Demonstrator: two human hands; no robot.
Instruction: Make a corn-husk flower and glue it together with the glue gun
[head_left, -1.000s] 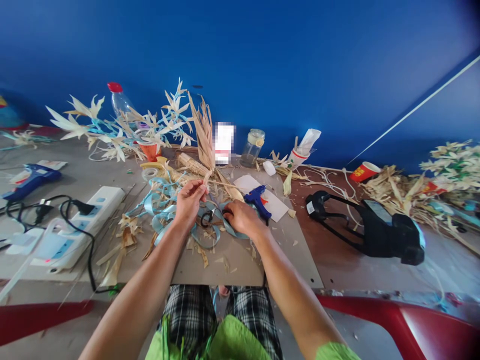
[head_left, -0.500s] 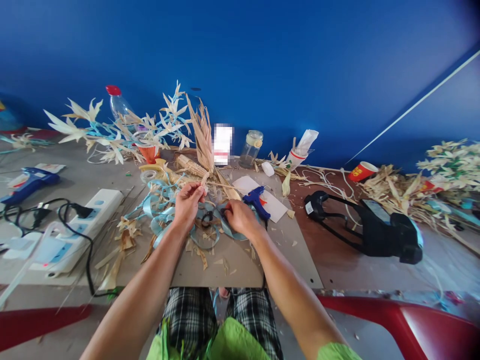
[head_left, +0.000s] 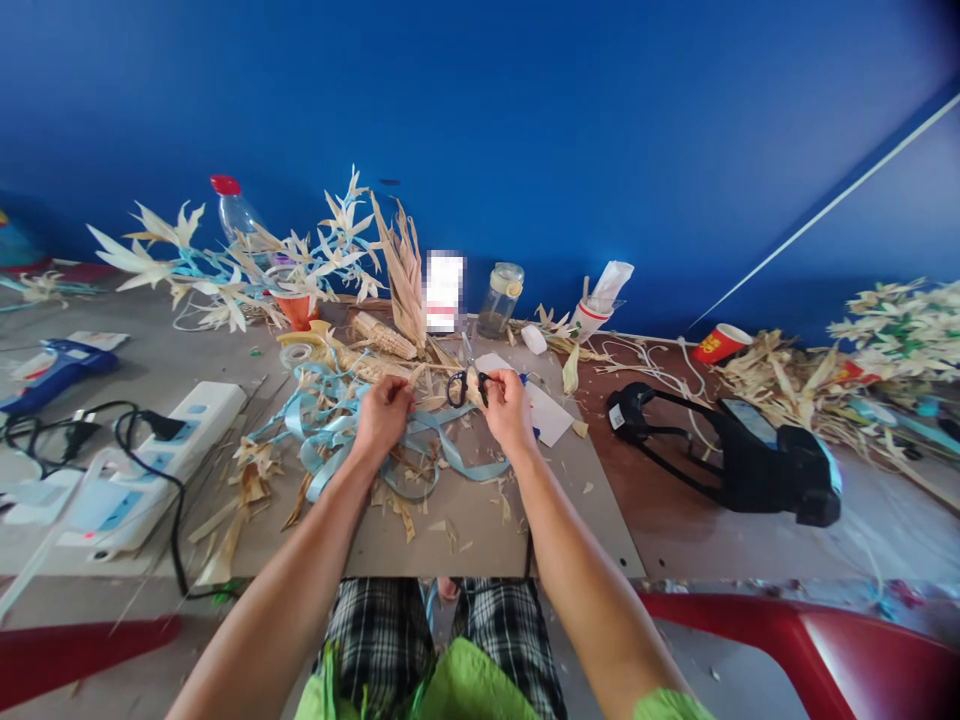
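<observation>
My right hand (head_left: 507,402) is closed on a pair of black-handled scissors (head_left: 457,388), whose blades point up and away from me. My left hand (head_left: 387,408) is pinched on a small pale piece of corn husk (head_left: 415,375), mostly hidden by the fingers. Between and below the hands, loops of light blue ribbon (head_left: 471,468) lie on the table among husk scraps (head_left: 405,516). A corn cob (head_left: 384,335) and an upright bundle of dry husks (head_left: 402,270) are just beyond my left hand. A blue glue gun, largely covered by my right hand, rests on white paper (head_left: 553,414).
At left are a white power strip (head_left: 196,424) with black cords and another blue glue gun (head_left: 64,372). Husk flowers (head_left: 225,270) spread behind. A glass jar (head_left: 501,300) and a leaning cup (head_left: 591,318) stand near the wall. A black strapped headset (head_left: 750,462) lies right.
My right hand has picked the scissors up off the ribbon, raising them with the blades upward. My left hand has lowered slightly and turned, still pinching the husk.
</observation>
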